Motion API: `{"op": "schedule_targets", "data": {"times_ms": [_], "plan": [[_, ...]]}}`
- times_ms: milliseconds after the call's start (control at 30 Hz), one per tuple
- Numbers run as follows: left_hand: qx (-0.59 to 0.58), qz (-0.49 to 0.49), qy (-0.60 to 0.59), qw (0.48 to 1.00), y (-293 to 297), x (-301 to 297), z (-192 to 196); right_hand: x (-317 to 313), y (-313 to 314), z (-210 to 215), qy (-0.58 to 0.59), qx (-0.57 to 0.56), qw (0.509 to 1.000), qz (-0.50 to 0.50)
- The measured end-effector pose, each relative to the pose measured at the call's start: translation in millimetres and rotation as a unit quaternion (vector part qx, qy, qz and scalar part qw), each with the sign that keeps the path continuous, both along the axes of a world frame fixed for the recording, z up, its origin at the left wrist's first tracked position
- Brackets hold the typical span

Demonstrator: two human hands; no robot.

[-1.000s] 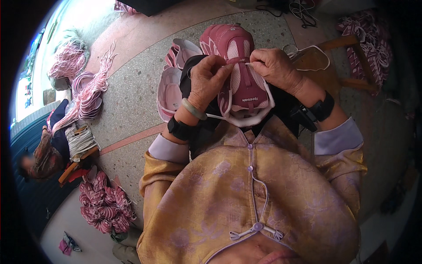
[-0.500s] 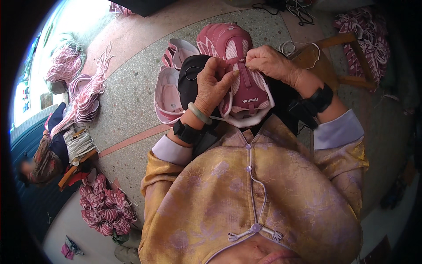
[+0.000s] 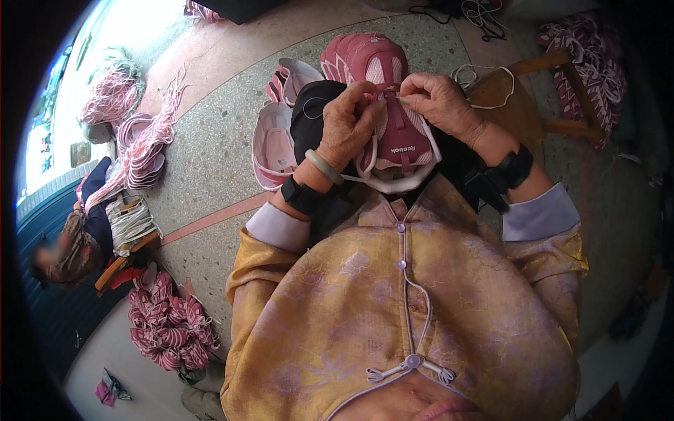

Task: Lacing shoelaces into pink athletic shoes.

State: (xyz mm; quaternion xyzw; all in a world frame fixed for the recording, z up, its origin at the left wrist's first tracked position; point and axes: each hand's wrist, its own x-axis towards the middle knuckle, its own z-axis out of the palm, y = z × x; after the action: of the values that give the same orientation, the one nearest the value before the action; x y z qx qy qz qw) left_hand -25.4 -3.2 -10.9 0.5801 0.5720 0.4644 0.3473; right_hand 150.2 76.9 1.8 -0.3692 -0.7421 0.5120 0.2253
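A dark pink and white shoe upper (image 3: 368,55) lies across my lap, its toe away from me and its opening toward me. Over its tongue (image 3: 401,133), my left hand (image 3: 345,121) and my right hand (image 3: 441,107) are closed in pinches, fingertips almost touching. Between them shows a short bit of thin pink cord (image 3: 388,89); its ends are hidden by my fingers. Just left of my left hand are a black cloth-like surface (image 3: 316,105) with a thin pale loop on it and another pale pink shoe upper (image 3: 272,144).
Bundles of pink uppers lie on the floor at left (image 3: 168,323) and far right (image 3: 579,63). A wooden stool (image 3: 502,98) stands to my right. Another person (image 3: 88,231) sits at far left beside a wound bundle of white cord (image 3: 132,223).
My hands have drawn closer together over the tongue, the left one shifting right and slightly away from me. The whole view has shifted a little.
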Motion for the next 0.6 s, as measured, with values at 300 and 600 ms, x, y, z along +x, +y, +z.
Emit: {"op": "schedule_targets", "data": {"times_ms": [300,600], "plan": [[0.117,0.024,0.141,0.983,5.5,5.7,1.0,-14.3,-6.0,-26.4,0.009,0.010,0.999,-0.033],[0.058,0.017,0.260,0.964,14.9,2.4,0.2,-2.8,8.5,-8.4,-0.023,-0.056,0.996,0.058]]}}
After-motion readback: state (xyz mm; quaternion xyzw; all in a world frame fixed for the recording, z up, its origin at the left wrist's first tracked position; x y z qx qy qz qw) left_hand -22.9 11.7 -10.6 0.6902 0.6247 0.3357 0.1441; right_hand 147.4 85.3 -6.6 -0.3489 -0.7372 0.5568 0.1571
